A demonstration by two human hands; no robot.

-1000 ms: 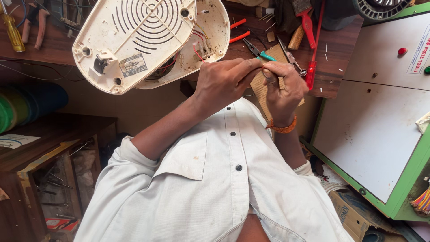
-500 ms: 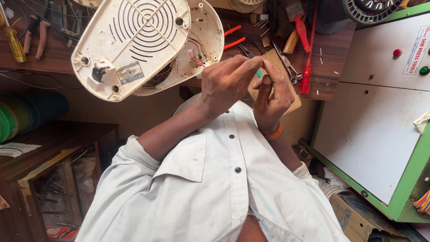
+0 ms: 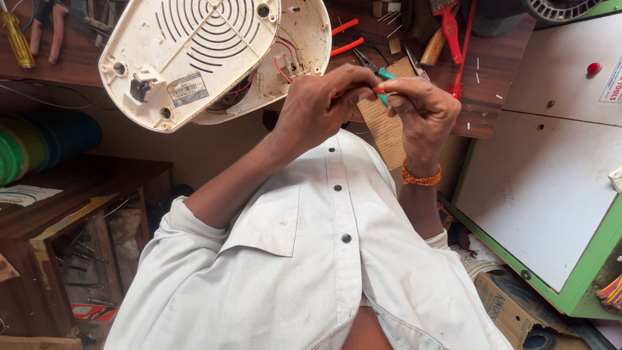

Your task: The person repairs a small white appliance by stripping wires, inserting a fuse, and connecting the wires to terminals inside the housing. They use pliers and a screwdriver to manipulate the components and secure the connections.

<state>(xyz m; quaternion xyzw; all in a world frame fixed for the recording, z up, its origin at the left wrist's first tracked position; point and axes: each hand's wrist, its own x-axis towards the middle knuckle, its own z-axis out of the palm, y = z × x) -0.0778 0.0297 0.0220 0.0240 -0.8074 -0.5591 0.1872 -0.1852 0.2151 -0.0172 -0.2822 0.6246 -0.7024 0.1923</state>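
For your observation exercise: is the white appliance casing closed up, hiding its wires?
No: the white casing sits open, with red wires showing.

Your left hand (image 3: 324,104) and right hand (image 3: 421,113) meet at the fingertips, both curled in a pinch. Both forearms rise from your chest, and a beaded band circles your right wrist.

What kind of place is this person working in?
Most likely a small appliance repair workshop. An opened white appliance casing with red wires showing lies on a wooden bench strewn with red-handled pliers, a yellow-handled screwdriver and small screws. Both hands work together just below the casing.
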